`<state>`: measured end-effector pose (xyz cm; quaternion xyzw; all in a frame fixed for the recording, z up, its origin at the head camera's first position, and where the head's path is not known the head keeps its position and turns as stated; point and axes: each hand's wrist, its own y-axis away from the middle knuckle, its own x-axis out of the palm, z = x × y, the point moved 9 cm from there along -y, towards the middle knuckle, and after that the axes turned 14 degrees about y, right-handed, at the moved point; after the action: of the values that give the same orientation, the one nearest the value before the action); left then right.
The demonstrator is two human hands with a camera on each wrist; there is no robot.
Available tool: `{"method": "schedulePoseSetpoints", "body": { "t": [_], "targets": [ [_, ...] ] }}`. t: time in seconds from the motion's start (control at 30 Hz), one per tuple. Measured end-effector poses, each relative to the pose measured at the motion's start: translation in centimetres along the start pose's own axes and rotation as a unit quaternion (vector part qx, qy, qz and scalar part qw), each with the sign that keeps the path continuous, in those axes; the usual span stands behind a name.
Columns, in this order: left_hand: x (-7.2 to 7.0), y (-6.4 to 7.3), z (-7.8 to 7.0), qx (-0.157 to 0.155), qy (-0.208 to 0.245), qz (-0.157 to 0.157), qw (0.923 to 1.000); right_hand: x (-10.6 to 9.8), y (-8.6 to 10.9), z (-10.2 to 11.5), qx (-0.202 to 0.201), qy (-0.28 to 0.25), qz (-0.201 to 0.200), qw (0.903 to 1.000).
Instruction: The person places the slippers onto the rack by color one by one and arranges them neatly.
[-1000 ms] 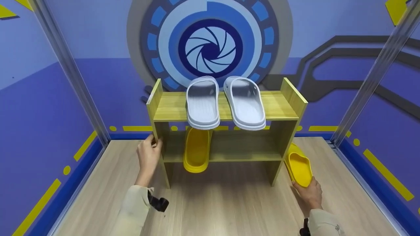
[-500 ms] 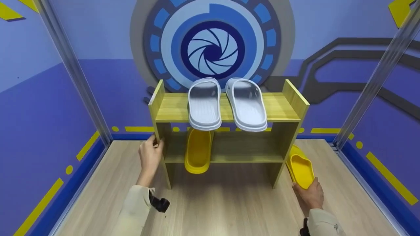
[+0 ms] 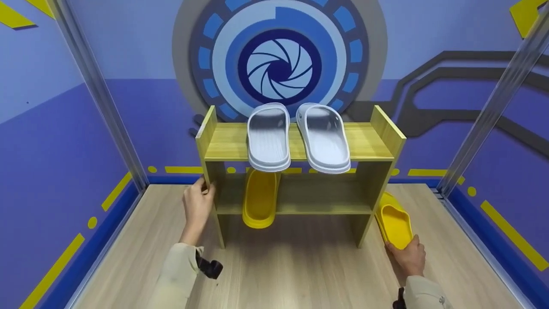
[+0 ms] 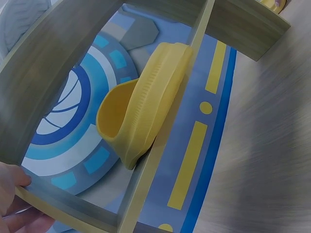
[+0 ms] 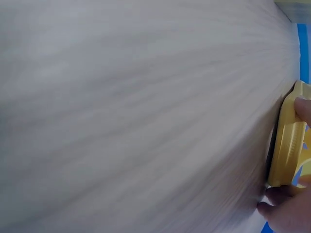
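Observation:
A wooden shoe rack (image 3: 326,195) stands on the table, and my left hand (image 3: 198,204) grips its left side panel. In the left wrist view the thumb (image 4: 18,175) lies on the panel's inner side. To the right of the rack, my right hand (image 3: 408,255) holds a yellow clog (image 3: 396,227) by its heel end, the toe pointing away. Whether that clog touches the table cannot be told. Another yellow clog (image 3: 260,201) sits on the lower shelf at the left, its heel over the front edge. Two pale grey clogs (image 3: 269,143) rest side by side on the top shelf.
The wood-grain table (image 3: 274,274) extends in front of the rack and to both sides. Blue-purple printed walls (image 3: 141,124) enclose it, with metal posts (image 3: 101,94) at the corners. Dark wrist cameras (image 3: 210,267) are strapped near the cuffs.
The whole head view has shifted slightly, so everything appears a little lower and further right. Both hands keep their holds, and the clogs stay in the same places relative to the rack.

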<state>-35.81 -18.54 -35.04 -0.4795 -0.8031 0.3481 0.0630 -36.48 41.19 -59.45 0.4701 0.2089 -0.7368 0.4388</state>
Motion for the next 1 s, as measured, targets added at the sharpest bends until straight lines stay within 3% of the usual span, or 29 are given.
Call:
{"method": "schedulePoseSetpoints", "body": {
  "t": [0.27, 0.6, 0.83, 1.0],
  "targets": [
    [-0.2, 0.0, -0.2, 0.009, -0.005, -0.004, 0.9999, -0.8, 0.7, 0.2, 0.005, 0.0, -0.021, 0.9998],
    [0.0, 0.1, 0.1, -0.013, 0.011, 0.007, 0.9998, -0.6, 1.6, -0.2, 0.019, -0.072, -0.073, 0.9945],
    [0.0, 0.1, 0.0, -0.01, 0.004, 0.005, 0.9999, -0.6, 1.9, -0.1, 0.018, -0.072, -0.089, 0.9933],
    [0.0, 0.1, -0.2, 0.001, 0.0, 0.001, 1.0, -1.6, 2.3, 0.1, -0.005, -0.06, -0.109, 0.9922]
  ]
}}
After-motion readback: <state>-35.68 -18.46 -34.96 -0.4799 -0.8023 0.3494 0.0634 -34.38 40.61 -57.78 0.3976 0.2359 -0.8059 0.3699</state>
